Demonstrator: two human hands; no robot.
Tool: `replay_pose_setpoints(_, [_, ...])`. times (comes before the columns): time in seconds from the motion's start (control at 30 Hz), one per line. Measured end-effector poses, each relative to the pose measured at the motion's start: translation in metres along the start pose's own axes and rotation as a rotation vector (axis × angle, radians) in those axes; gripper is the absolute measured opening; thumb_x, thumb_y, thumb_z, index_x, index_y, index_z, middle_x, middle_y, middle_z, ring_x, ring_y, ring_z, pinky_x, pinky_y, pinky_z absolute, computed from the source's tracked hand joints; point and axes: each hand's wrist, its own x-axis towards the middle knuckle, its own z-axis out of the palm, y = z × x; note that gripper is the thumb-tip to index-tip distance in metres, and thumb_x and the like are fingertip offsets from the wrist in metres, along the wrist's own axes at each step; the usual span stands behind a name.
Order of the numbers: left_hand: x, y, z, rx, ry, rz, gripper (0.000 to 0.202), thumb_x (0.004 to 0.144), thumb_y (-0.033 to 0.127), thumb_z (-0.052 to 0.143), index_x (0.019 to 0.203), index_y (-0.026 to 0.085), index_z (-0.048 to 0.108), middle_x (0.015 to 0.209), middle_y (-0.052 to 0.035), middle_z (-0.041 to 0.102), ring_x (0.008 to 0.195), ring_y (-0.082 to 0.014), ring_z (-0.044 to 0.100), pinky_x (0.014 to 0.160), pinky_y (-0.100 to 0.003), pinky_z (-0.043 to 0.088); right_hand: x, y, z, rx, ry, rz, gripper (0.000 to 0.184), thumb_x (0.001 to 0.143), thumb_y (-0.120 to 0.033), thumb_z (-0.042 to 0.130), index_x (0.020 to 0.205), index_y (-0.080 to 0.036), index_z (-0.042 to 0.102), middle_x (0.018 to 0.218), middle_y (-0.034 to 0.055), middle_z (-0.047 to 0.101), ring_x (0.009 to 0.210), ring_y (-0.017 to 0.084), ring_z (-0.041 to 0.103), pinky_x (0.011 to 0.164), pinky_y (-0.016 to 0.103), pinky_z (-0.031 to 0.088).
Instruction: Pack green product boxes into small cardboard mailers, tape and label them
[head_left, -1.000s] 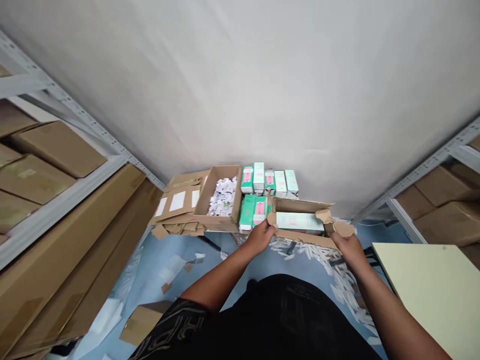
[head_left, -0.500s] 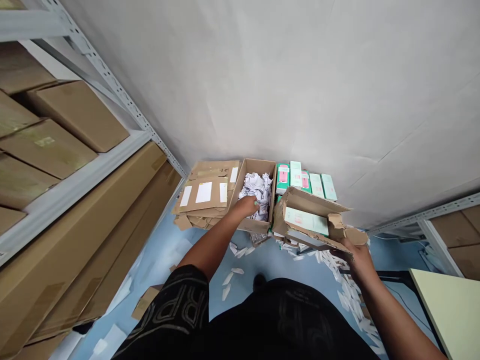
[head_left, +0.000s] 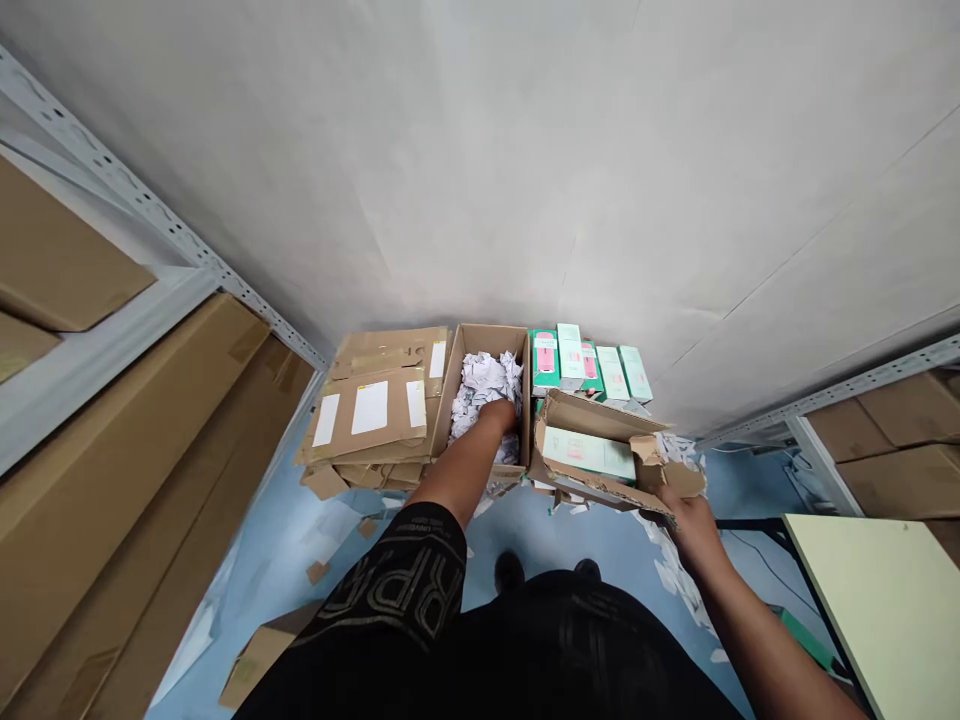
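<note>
My right hand (head_left: 686, 520) grips the near corner of a torn, open cardboard box (head_left: 600, 415), held tilted above the floor, with pale green packets (head_left: 589, 452) inside. My left hand (head_left: 501, 412) reaches down into a second open carton (head_left: 465, 350) full of crumpled white paper scraps (head_left: 484, 385); its fingers are buried among the scraps and do not show. Green and pink product boxes (head_left: 589, 365) stand in a row against the wall just behind the held box.
A stack of flattened cartons (head_left: 371, 410) with white labels lies left of the scrap carton. Metal shelving (head_left: 112, 330) with large brown boxes runs along the left, more shelving at the right (head_left: 862, 390). A pale green tabletop (head_left: 892, 590) sits at the lower right. Paper strips litter the blue floor (head_left: 315, 520).
My left hand left the torn box and went into the carton of paper scraps. My right hand alone now holds the torn box, which has come slightly lower.
</note>
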Motion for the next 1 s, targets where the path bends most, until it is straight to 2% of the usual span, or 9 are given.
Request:
replay_pose_setpoints(0.1, [-0.002, 0.001, -0.005, -0.001, 0.029, -0.011, 0.036, 0.072, 0.030, 0.082, 0.105, 0.017, 0.077, 0.120, -0.0212, 0.074, 0.118, -0.0365, 0.067, 0.099, -0.040, 0.050, 0.003, 0.000, 0.001, -0.004, -0.022, 0.019, 0.034, 0.070, -0.050, 0.060, 0.064, -0.017, 0.067, 0.064, 0.0081, 0.070, 0.067, 0.024, 0.067, 0.054, 0.028, 0.046])
replay_pose_setpoints(0.23, [-0.016, 0.004, -0.023, -0.011, 0.125, -0.013, 0.035, 0.080, 0.033, 0.075, 0.111, 0.016, 0.075, 0.124, -0.0208, 0.072, 0.119, -0.0352, 0.066, 0.098, -0.038, 0.050, 0.004, -0.005, 0.001, -0.027, -0.031, 0.019, 0.032, 0.070, -0.049, 0.061, 0.065, -0.018, 0.068, 0.066, 0.0083, 0.071, 0.067, 0.024, 0.067, 0.054, 0.029, 0.047])
replay_pose_setpoints(0.43, [-0.066, -0.020, -0.069, -0.065, 0.300, 0.054, 0.038, 0.097, 0.043, 0.055, 0.120, 0.017, 0.071, 0.122, -0.0169, 0.073, 0.115, -0.0306, 0.067, 0.095, -0.035, 0.050, 0.011, -0.012, 0.002, -0.073, -0.050, 0.018, 0.033, 0.071, -0.049, 0.058, 0.066, -0.018, 0.069, 0.064, 0.0091, 0.071, 0.070, 0.025, 0.067, 0.056, 0.029, 0.046])
replay_pose_setpoints(0.57, [-0.117, -0.035, -0.098, -0.314, 0.404, 0.331, 0.036, 0.095, 0.045, 0.058, 0.116, 0.019, 0.074, 0.110, -0.0083, 0.077, 0.102, -0.0250, 0.070, 0.093, -0.032, 0.052, 0.015, -0.013, 0.004, -0.074, -0.047, -0.007, 0.034, 0.073, -0.048, 0.058, 0.069, -0.017, 0.071, 0.074, 0.0103, 0.074, 0.071, 0.025, 0.068, 0.058, 0.029, 0.047])
replay_pose_setpoints(0.67, [-0.152, -0.019, -0.110, -0.405, 0.462, 0.552, 0.039, 0.096, 0.044, 0.057, 0.123, 0.021, 0.073, 0.121, -0.0079, 0.074, 0.114, -0.0247, 0.066, 0.103, -0.036, 0.051, 0.017, -0.012, 0.006, -0.051, -0.053, -0.035, 0.033, 0.072, -0.048, 0.058, 0.068, -0.017, 0.070, 0.074, 0.0101, 0.075, 0.070, 0.024, 0.067, 0.059, 0.029, 0.047])
replay_pose_setpoints(0.77, [-0.172, 0.015, -0.112, -0.328, 0.331, 0.777, 0.038, 0.098, 0.038, 0.055, 0.130, 0.025, 0.071, 0.137, -0.0074, 0.068, 0.133, -0.0277, 0.056, 0.116, -0.047, 0.041, 0.018, -0.011, 0.008, -0.049, -0.037, -0.042, 0.033, 0.072, -0.049, 0.059, 0.065, -0.018, 0.069, 0.069, 0.0089, 0.073, 0.068, 0.025, 0.067, 0.057, 0.029, 0.046])
replay_pose_setpoints(0.87, [-0.175, 0.041, -0.103, -0.206, 0.203, 0.914, 0.044, 0.099, 0.031, 0.052, 0.143, 0.031, 0.061, 0.155, -0.0022, 0.054, 0.151, -0.0285, 0.036, 0.126, -0.054, 0.025, 0.020, -0.009, 0.008, -0.071, -0.025, -0.017, 0.032, 0.073, -0.048, 0.058, 0.066, -0.019, 0.069, 0.069, 0.0083, 0.073, 0.070, 0.025, 0.067, 0.056, 0.029, 0.046])
replay_pose_setpoints(0.93, [-0.172, 0.046, -0.093, -0.199, 0.218, 0.917, 0.053, 0.098, 0.027, 0.054, 0.150, 0.032, 0.053, 0.164, -0.0010, 0.043, 0.156, -0.0283, 0.027, 0.129, -0.054, 0.018, 0.019, -0.008, 0.008, -0.078, -0.034, -0.017, 0.031, 0.075, -0.047, 0.058, 0.069, -0.019, 0.070, 0.070, 0.0080, 0.073, 0.072, 0.025, 0.068, 0.057, 0.029, 0.046])
replay_pose_setpoints(1.0, [-0.168, 0.043, -0.077, -0.288, 0.304, 0.841, 0.060, 0.096, 0.028, 0.056, 0.155, 0.031, 0.045, 0.166, -0.0038, 0.037, 0.157, -0.0285, 0.025, 0.130, -0.051, 0.019, 0.018, -0.004, 0.008, -0.049, -0.047, -0.027, 0.031, 0.076, -0.046, 0.058, 0.072, -0.018, 0.071, 0.070, 0.0081, 0.074, 0.073, 0.025, 0.068, 0.058, 0.028, 0.047])
